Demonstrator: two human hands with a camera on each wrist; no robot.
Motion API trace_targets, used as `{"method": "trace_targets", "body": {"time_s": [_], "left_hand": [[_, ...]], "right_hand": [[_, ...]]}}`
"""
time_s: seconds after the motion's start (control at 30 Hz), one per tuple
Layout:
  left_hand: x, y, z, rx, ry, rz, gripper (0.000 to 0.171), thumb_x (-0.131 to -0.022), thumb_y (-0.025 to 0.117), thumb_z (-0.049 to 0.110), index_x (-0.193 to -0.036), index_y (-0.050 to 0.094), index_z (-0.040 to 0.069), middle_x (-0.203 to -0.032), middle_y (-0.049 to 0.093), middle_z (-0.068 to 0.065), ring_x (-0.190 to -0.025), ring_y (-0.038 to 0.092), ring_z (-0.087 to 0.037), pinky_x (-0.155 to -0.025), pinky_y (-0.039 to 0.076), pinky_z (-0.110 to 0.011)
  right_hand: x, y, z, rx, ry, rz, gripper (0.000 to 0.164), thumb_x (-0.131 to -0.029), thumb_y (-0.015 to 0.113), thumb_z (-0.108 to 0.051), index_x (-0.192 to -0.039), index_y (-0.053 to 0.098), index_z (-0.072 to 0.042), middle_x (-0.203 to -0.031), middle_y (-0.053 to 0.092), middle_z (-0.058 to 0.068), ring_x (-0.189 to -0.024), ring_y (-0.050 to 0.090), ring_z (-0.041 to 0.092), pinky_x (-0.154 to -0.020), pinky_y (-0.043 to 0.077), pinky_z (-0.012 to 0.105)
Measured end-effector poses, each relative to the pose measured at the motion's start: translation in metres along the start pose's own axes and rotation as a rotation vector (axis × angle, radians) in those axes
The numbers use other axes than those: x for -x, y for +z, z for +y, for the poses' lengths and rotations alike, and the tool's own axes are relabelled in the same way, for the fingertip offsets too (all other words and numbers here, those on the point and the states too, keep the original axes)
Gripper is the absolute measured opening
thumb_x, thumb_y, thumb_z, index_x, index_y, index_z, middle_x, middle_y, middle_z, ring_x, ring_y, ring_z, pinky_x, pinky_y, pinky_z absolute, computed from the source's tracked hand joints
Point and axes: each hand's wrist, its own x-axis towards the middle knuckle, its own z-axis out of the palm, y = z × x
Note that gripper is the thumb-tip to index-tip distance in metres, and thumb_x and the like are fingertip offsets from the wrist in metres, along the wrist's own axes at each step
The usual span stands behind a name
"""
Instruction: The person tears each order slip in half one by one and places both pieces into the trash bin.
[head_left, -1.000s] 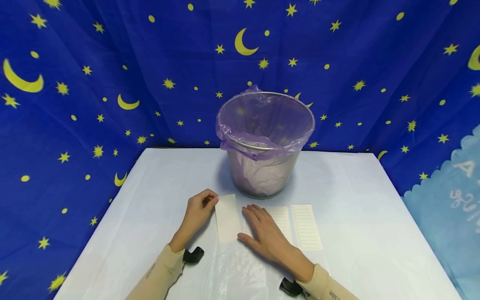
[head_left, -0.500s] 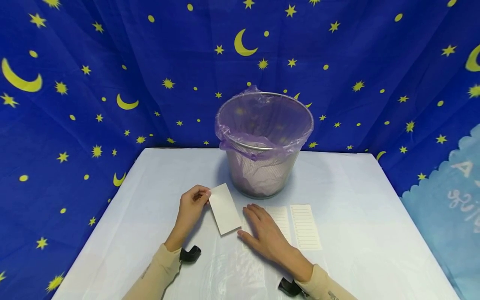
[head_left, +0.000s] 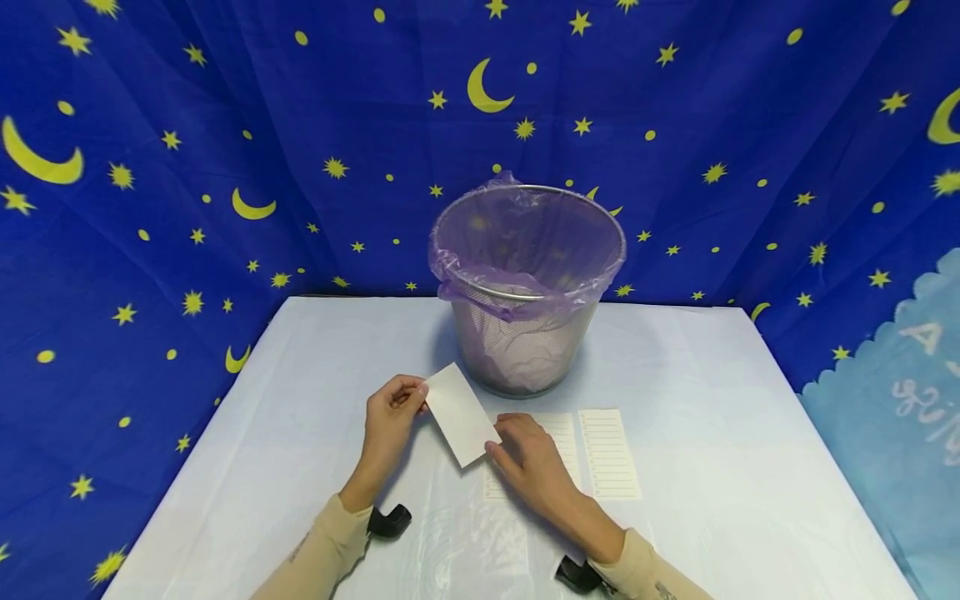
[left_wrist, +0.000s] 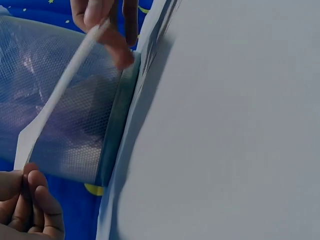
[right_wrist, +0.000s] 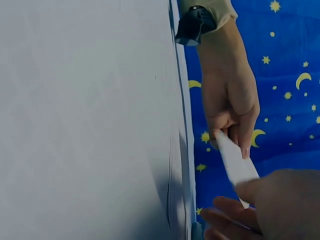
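Observation:
A blank white sheet of paper (head_left: 461,417) is held tilted in front of the mesh waste bin. My left hand (head_left: 392,417) pinches its upper left corner between thumb and fingers, also visible at the lower left of the left wrist view. At the opposite corner, the thumb and curled fingers of my right hand (head_left: 536,467) take the sheet between them. In the right wrist view the sheet (right_wrist: 235,162) stretches between both hands. A lined paper sheet (head_left: 562,437) lies partly hidden under my right hand. Just right of it lies another lined sheet (head_left: 611,454), flat on the table.
The mesh waste bin (head_left: 525,342), lined with a purple plastic bag (head_left: 555,307), stands at the back of the white-covered table (head_left: 720,433). A blue curtain (head_left: 360,100) with moons and stars hangs behind and at the sides.
My left hand has lifted the sheet off the table and tilted it. My right hand, earlier flat on the table beside it, has curled its fingers at the sheet's lower right corner.

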Motion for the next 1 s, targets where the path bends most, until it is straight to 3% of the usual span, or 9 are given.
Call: {"method": "trace_targets", "body": {"time_s": [0.17, 0.33, 0.63, 1.0], "left_hand": [[0.003, 0.002, -0.001, 0.036, -0.002, -0.035, 0.013, -0.099, 0.072, 0.004, -0.105, 0.071, -0.008, -0.083, 0.071, -0.006, -0.071, 0.069, -0.016, -0.067, 0.059, -0.028], [0.005, 0.003, 0.0, 0.054, 0.009, -0.092, 0.011, -0.099, 0.071, 0.0, -0.104, 0.07, -0.01, -0.082, 0.073, -0.016, -0.069, 0.071, -0.017, -0.066, 0.06, -0.029], [0.011, 0.003, 0.001, 0.087, -0.01, -0.194, 0.012, -0.098, 0.07, -0.003, -0.101, 0.068, -0.015, -0.083, 0.073, -0.03, -0.068, 0.073, -0.023, -0.065, 0.062, -0.035], [0.014, 0.001, -0.002, 0.074, -0.018, -0.375, 0.017, -0.1, 0.07, 0.004, -0.102, 0.065, -0.013, -0.086, 0.072, -0.033, -0.069, 0.075, -0.024, -0.064, 0.062, -0.036]], "right_hand": [[-0.001, -0.001, 0.001, -0.042, 0.051, 0.118, 0.006, -0.095, 0.077, -0.008, -0.099, 0.074, -0.006, -0.102, 0.077, 0.009, -0.099, 0.075, 0.026, -0.087, 0.061, 0.043], [0.0, -0.005, 0.006, -0.084, 0.122, 0.2, 0.004, -0.099, 0.072, -0.009, -0.096, 0.074, -0.011, -0.091, 0.078, 0.002, -0.087, 0.077, 0.02, -0.079, 0.062, 0.039], [-0.001, -0.015, 0.014, -0.129, 0.198, 0.237, 0.008, -0.102, 0.07, -0.013, -0.096, 0.075, -0.009, -0.084, 0.079, 0.002, -0.078, 0.078, 0.023, -0.063, 0.059, 0.027], [0.0, -0.029, 0.023, -0.127, 0.18, 0.269, 0.006, -0.1, 0.072, -0.011, -0.096, 0.077, -0.01, -0.081, 0.078, -0.003, -0.079, 0.078, 0.02, -0.07, 0.061, 0.027]]}}
